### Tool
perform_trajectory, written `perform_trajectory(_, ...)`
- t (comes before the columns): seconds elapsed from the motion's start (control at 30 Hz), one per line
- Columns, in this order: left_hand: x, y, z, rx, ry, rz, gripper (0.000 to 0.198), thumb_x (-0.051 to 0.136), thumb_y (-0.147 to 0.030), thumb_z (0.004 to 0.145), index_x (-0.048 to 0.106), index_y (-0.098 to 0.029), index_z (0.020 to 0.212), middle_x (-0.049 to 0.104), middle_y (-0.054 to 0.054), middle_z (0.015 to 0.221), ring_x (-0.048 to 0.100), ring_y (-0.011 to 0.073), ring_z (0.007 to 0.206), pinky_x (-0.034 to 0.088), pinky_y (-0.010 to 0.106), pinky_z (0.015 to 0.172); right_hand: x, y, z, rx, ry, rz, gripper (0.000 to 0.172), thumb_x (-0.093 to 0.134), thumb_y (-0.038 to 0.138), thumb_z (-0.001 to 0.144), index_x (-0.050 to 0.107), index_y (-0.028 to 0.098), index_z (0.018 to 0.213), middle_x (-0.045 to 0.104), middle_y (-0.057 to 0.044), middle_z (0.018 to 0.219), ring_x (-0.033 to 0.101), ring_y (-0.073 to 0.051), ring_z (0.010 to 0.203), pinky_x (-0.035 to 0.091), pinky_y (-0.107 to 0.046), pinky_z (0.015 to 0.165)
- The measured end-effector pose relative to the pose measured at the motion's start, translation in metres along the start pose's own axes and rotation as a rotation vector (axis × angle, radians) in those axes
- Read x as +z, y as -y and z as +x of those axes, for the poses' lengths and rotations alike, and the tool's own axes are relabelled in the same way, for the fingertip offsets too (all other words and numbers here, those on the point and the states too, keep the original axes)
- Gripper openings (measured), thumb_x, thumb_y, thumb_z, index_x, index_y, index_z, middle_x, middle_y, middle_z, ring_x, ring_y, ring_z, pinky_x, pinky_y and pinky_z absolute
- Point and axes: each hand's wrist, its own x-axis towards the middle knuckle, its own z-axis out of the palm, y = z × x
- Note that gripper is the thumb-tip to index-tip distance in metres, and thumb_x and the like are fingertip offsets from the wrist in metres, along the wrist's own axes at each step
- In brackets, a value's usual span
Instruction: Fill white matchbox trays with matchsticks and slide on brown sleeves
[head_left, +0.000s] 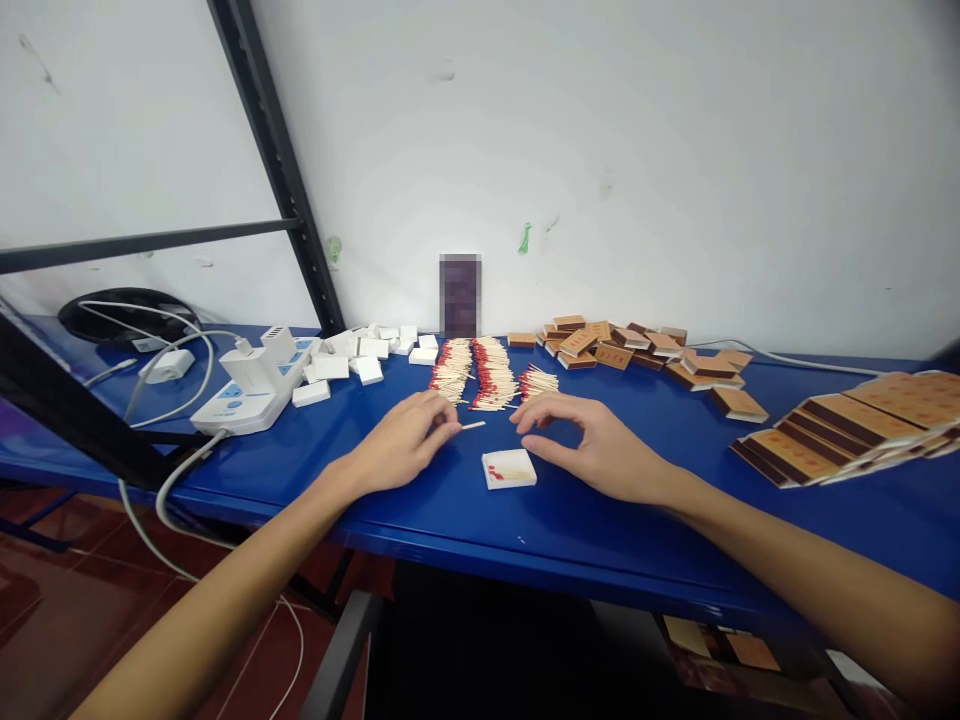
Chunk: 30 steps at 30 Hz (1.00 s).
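While white wall (675,120) rises behind, blue table (585,530) bears matchsticks (493,376).

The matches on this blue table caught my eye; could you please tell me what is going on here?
A person's left hand pinches a pale stick, probably a match. The right hand is beside a small white tray, fingers and thumb apart. A few matches lie in the tray. Beyond the hands are three piles of matches, with white boxes to the left and brown boxes to the right.
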Motion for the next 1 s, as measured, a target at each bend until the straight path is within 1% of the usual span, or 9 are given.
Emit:
perform_trajectory(0.1,0.007,-0.025,0.003,0.087,0.056,-0.052,0.024,0.042,-0.036,0.099,0.057,-0.019,0.091,0.059,0.004,0.091,0.054,0.0187,0.088,0.043,0.033,0.082,0.000,-0.002,-0.001,-0.001,-0.077,-0.005,0.014,0.055,0.031,0.091,0.066,0.022,0.094,0.071,-0.005,0.100,0.064,-0.021,0.094,0.051,-0.035,0.081)
perform_trajectory(0.2,0.008,-0.031,0.008,0.097,0.087,-0.084,0.026,0.042,-0.037,0.100,0.058,-0.018,0.091,0.059,0.004,0.092,0.055,0.0182,0.089,0.043,0.033,0.083,-0.002,-0.010,0.000,0.015,-0.117,-0.089,0.015,0.053,0.028,0.092,0.066,0.022,0.095,0.070,-0.004,0.097,0.063,-0.020,0.089,0.050,-0.033,0.077)
perform_trajectory(0.3,0.001,-0.015,0.013,0.052,0.033,-0.041,0.027,0.038,-0.035,0.101,0.058,-0.018,0.093,0.059,0.004,0.091,0.055,0.0189,0.088,0.043,0.033,0.082,-0.006,-0.025,0.002,0.031,-0.113,-0.274,0.018,0.049,0.026,0.093,0.067,0.021,0.095,0.068,-0.006,0.096,0.061,-0.021,0.088,0.048,-0.035,0.077)
perform_trajectory(0.4,-0.008,0.012,0.016,-0.004,-0.028,0.181,0.023,0.040,-0.031,0.100,0.058,-0.017,0.096,0.059,0.006,0.093,0.054,0.0215,0.088,0.042,0.036,0.081,-0.011,-0.044,0.004,0.058,-0.065,-0.460,0.020,0.048,0.026,0.093,0.067,0.020,0.092,0.066,-0.008,0.094,0.059,-0.024,0.090,0.046,-0.038,0.079)
perform_trajectory(0.47,-0.010,0.027,0.016,-0.054,-0.037,0.331,0.021,0.043,-0.030,0.098,0.059,-0.017,0.098,0.058,0.007,0.094,0.054,0.0228,0.087,0.041,0.037,0.080,-0.013,-0.054,0.005,0.081,-0.018,-0.522,0.020,0.048,0.026,0.093,0.067,0.020,0.091,0.064,-0.009,0.095,0.058,-0.025,0.091,0.046,-0.038,0.080)
perform_trajectory(0.57,-0.008,0.038,0.016,-0.086,-0.017,0.402,0.020,0.045,-0.030,0.097,0.060,-0.017,0.099,0.059,0.007,0.093,0.055,0.0225,0.087,0.040,0.036,0.078,-0.014,-0.060,0.005,0.094,0.047,-0.537,0.019,0.048,0.025,0.093,0.066,0.021,0.090,0.063,-0.009,0.096,0.057,-0.025,0.092,0.046,-0.038,0.080)
perform_trajectory(0.77,-0.003,0.034,0.015,-0.085,-0.033,0.499,0.020,0.046,-0.032,0.097,0.061,-0.018,0.098,0.061,0.007,0.093,0.054,0.0226,0.086,0.038,0.034,0.076,-0.017,-0.057,0.003,0.064,0.087,-0.591,0.024,0.043,0.030,0.097,0.064,0.020,0.093,0.059,-0.011,0.099,0.054,-0.026,0.089,0.045,-0.040,0.078)
perform_trajectory(0.87,-0.003,0.034,0.014,-0.073,-0.033,0.493,0.021,0.049,-0.035,0.096,0.061,-0.018,0.098,0.061,0.007,0.093,0.054,0.0227,0.087,0.038,0.034,0.077,-0.016,-0.048,0.002,0.013,0.018,-0.575,0.023,0.042,0.029,0.098,0.062,0.020,0.093,0.059,-0.010,0.096,0.053,-0.024,0.087,0.043,-0.040,0.079)
perform_trajectory(1.0,-0.001,0.033,0.012,-0.055,0.019,0.485,0.022,0.044,-0.031,0.098,0.061,-0.018,0.095,0.061,0.007,0.092,0.053,0.0229,0.086,0.037,0.035,0.075,-0.005,-0.021,0.000,-0.137,-0.062,-0.385,0.013,0.047,0.024,0.096,0.058,0.020,0.090,0.059,-0.007,0.094,0.053,-0.021,0.089,0.043,-0.036,0.081)
